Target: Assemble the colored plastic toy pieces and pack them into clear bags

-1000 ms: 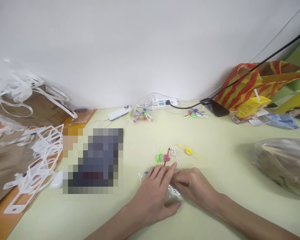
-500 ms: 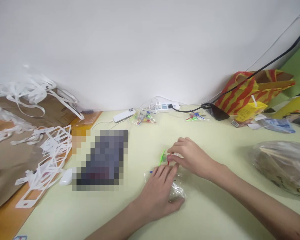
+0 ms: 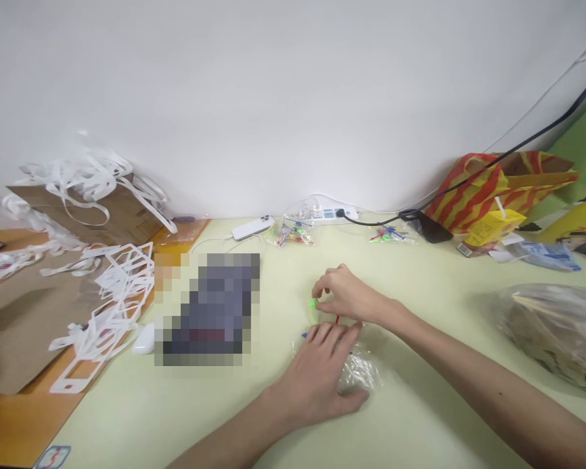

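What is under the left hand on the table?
The left hand lies flat on a clear plastic bag, pressing it to the table. A blue piece shows beside its fingers. What the bag holds under the palm is covered.

Left hand (image 3: 322,374) flat on a small clear plastic bag (image 3: 359,371) on the pale yellow table (image 3: 420,417), fingers spread. Right hand (image 3: 344,296) just behind it, fingertips pinched on little bright plastic pieces (image 3: 315,307), green and red. Blurred dark patch (image 3: 209,309) to the left. White plastic strips (image 3: 102,293) heaped on brown cardboard (image 3: 19,326) further left. By the wall, a white power strip (image 3: 325,213), a white phone (image 3: 252,227) and two small bags of coloured pieces (image 3: 290,233). Red and yellow striped bag (image 3: 493,176) at far right, big crinkly clear bag (image 3: 551,326) nearer.
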Motion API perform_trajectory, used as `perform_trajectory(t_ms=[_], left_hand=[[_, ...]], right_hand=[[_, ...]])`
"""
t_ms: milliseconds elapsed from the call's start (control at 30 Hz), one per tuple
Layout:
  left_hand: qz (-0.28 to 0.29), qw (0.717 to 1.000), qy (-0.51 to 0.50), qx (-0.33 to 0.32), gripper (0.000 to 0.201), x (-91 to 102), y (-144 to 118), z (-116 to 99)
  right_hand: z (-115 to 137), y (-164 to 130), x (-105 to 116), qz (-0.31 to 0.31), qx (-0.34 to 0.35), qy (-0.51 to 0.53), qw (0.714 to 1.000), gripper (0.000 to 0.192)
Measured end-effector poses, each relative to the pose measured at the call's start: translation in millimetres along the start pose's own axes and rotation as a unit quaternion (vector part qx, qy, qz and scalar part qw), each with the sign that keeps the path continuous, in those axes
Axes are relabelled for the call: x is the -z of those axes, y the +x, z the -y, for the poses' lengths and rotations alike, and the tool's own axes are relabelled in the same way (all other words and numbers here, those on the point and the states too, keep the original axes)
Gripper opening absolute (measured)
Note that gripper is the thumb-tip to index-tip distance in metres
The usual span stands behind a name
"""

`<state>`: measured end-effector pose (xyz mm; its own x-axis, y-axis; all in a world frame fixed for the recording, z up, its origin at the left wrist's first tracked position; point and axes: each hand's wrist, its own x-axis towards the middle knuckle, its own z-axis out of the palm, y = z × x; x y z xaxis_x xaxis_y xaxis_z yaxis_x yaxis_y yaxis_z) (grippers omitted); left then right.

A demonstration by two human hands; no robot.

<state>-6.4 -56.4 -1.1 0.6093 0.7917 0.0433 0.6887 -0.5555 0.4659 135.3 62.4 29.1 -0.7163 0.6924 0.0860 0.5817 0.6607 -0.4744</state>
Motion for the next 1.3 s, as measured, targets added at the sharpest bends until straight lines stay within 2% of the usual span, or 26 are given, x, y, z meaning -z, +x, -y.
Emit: perform_trajectory(t_ms=[100,200,267,367,467,567,633,700,800,933,1067,1167,1300], left_hand=[[0.012,1.0,-0.008,0.002,0.093,1.2,1,0],[0.004,1.0,-0.017,-0.002,0.096,1.4,1,1],[-0.003,1.0,-0.022,0.001,0.099,1.7,1,2],[-0.007,1.0,-0.027,0.008,0.097,3.3,1,4],[-0.01,0.999,-0.032,0.008,0.094,5.4,2,5],[-0.008,0.999,-0.035,0.008,0.095,6.4,2,6],[-0.007,0.999,-0.035,0.01,0.097,6.6,2,7],[-0.007,0.999,-0.036,0.011,0.101,7.0,2,8],[-0.01,0.999,-0.038,0.008,0.109,8.4,3,10],[-0.019,0.999,-0.032,0.01,0.117,10.6,3,14],[-0.016,1.0,-0.026,0.006,0.115,10.4,3,14],[-0.013,1.0,-0.028,0.005,0.113,9.5,3,13],[-0.009,0.999,-0.037,0.008,0.114,9.5,2,14]], right_hand=[[-8,-6,9,-0.08,-0.02,0.116,0.99,0.015],[-18,-21,27,-0.147,-0.051,0.19,0.969,0.021],[-27,-40,43,-0.133,-0.069,0.203,0.968,0.028],[-48,-79,65,-0.041,-0.085,0.179,0.979,0.032],[-73,-123,73,0.026,-0.139,0.109,0.984,0.029],[-85,-156,64,0.057,-0.189,0.048,0.979,0.022],[-81,-169,54,0.054,-0.197,0.025,0.979,0.022],[-69,-179,43,0.014,-0.216,-0.001,0.976,0.027],[-55,-204,27,-0.079,-0.275,-0.051,0.957,0.039],[-60,-270,4,-0.142,-0.358,-0.098,0.918,0.051],[-74,-329,-9,-0.109,-0.373,-0.074,0.919,0.043],[-76,-341,-12,-0.119,-0.374,-0.029,0.919,0.028],[-70,-331,-20,-0.121,-0.373,0.018,0.92,0.02]])
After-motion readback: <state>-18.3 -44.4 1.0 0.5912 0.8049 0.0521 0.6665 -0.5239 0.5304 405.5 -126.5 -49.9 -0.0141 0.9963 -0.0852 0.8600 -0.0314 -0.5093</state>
